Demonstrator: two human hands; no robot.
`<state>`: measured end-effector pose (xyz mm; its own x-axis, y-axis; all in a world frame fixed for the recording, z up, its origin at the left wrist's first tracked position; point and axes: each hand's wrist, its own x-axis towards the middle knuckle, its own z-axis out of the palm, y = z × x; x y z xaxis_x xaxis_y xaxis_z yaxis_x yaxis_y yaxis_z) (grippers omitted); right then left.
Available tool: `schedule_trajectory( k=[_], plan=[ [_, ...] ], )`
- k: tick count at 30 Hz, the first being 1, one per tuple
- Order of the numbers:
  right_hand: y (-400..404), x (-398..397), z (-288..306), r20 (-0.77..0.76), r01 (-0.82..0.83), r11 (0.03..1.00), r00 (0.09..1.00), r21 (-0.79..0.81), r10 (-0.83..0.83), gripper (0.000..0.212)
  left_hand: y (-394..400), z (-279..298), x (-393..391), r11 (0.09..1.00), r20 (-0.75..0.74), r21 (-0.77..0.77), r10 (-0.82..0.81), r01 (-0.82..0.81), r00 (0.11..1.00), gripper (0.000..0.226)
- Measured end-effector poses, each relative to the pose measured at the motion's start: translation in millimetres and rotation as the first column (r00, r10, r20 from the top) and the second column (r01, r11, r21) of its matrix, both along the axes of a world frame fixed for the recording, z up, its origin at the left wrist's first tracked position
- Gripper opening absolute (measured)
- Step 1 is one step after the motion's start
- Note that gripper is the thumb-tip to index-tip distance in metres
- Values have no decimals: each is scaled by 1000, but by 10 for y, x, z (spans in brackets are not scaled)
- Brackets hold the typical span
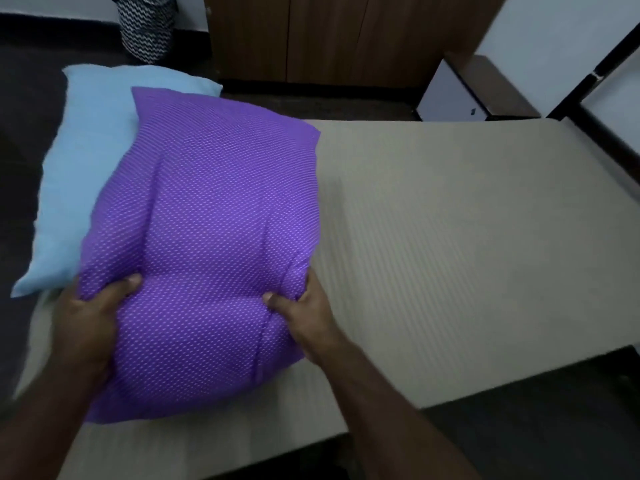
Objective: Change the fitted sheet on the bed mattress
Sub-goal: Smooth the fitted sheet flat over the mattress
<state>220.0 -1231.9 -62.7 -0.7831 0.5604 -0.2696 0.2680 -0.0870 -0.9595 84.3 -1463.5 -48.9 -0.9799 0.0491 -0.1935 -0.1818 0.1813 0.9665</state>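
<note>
At 8 o'clock on the mattress [450, 254], both hands grip the purple pillow [207, 237]: left hand [86, 313] pinches its near-left edge with the thumb on top, right hand [304, 313] clamps the near-right edge with the thumb dug into the fabric. Pillow overlaps the light blue pillow [69, 168] at 10 o'clock.

Step in hand, my read: clearing pillows off so the sheet can be worked. Lift with both hands level and carry it fully off the bed; dragging would snag the cover. Take the blue one next, then start at a corner.

Mattress surface is beige and ribbed; can't tell if that is a fitted sheet or bare ticking. Fingers under the pillow are hidden. Mattress corners at 3 and 6 o'clock run out of frame or into shadow. No replacement sheet visible. Frame has motion blur at 7 o'clock.
</note>
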Motion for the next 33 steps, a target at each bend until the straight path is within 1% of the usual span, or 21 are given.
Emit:
schedule_trajectory(
  k=[2, 5, 7, 9, 10, 11, 12, 13, 14, 16, 20, 21, 23, 24, 26, 28, 29, 30, 31, 32, 33],
  plan=[
    [-439, 32, -9, 13, -65, 998, 998, -1, 65, 66, -446, 1, -2, 998, 26, -8, 54, -54, 998, 43],
    [-960, 55, -68, 61, -146, 989, 988, -1, 145, 65, -916, 93, 145, 986, -7, -19, 165, -165, 986, 27],
    [-1237, 70, -152, 94, -201, 980, 976, 18, 198, 63, -1225, 68, 250, 976, -19, -52, 212, -212, 977, 28],
    [-1473, 109, -274, 153, -269, 962, 954, 55, 258, 61, -1531, -80, 273, 972, 13, -128, 203, -199, 979, 26],
    [-1588, 121, -340, 193, -290, 953, 944, 90, 269, 60, -1666, -188, 270, 970, 41, -189, 164, -154, 986, 30],
    [-1695, 126, -396, 230, -299, 946, 936, 125, 266, 59, -1769, -279, 264, 962, 80, -256, 120, -96, 990, 44],
    [-1785, 111, -442, 274, -299, 942, 929, 153, 250, 65, -1829, -357, 268, 953, 112, -300, 90, -52, 990, 56],
    [-1844, 93, -497, 322, -299, 939, 918, 172, 233, 78, -1851, -406, 279, 935, 143, -355, 69, -14, 987, 62],
    [-1875, 69, -523, 372, -308, 934, 901, 183, 225, 91, -1839, -428, 294, 917, 151, -400, 57, 8, 987, 64],
    [-1907, -3, -514, 443, -345, 921, 865, 181, 237, 100, -1814, -468, 302, 894, 144, -448, 74, -2, 987, 69],
    [-1982, -49, -504, 421, -392, 900, 861, 189, 286, 97, -1894, -512, 380, 858, 123, -508, 164, -80, 979, 56],
    [-2009, -33, -521, 408, -401, 896, 863, 193, 298, 95, -1933, -512, 414, 838, 117, -538, 175, -85, 978, 57],
    [-2048, 8, -541, 384, -391, 898, 875, 201, 295, 94, -1999, -587, 445, 784, 95, -615, 183, -87, 978, 68],
    [-2054, 32, -492, 378, -385, 899, 880, 209, 289, 96, -2001, -620, 452, 747, 57, -656, 192, -109, 980, 75],
    [-2009, 71, -438, 409, -359, 900, 881, 249, 238, 107, -1902, -630, 503, 681, -38, -714, 196, -163, 980, 76],
    [-1965, 118, -362, 502, -386, 866, 844, 319, 191, 117, -1747, -538, 625, 590, -172, -787, 74, -182, 982, 70],
    [-1965, 139, -342, 520, -402, 852, 833, 336, 188, 119, -1642, -461, 711, 548, -252, -818, -68, -174, 965, 67],
    [-1981, 162, -321, 503, -405, 849, 841, 338, 201, 120, -1550, -423, 787, 515, -320, -845, -267, -146, 909, 65],
    [-1958, 191, -322, 452, -383, 862, 867, 331, 212, 120, -1386, -370, 876, 496, -370, -862, -473, -105, 800, 64],
    [-1969, 202, -306, 398, -371, 873, 887, 317, 233, 117, -1267, -334, 936, 496, -388, -867, -617, -43, 685, 63],
    [-1917, 248, -341, 353, -359, 881, 903, 309, 244, 108, -1088, -302, 1001, 509, -400, -861, -707, 26, 583, 61]
  ],
)
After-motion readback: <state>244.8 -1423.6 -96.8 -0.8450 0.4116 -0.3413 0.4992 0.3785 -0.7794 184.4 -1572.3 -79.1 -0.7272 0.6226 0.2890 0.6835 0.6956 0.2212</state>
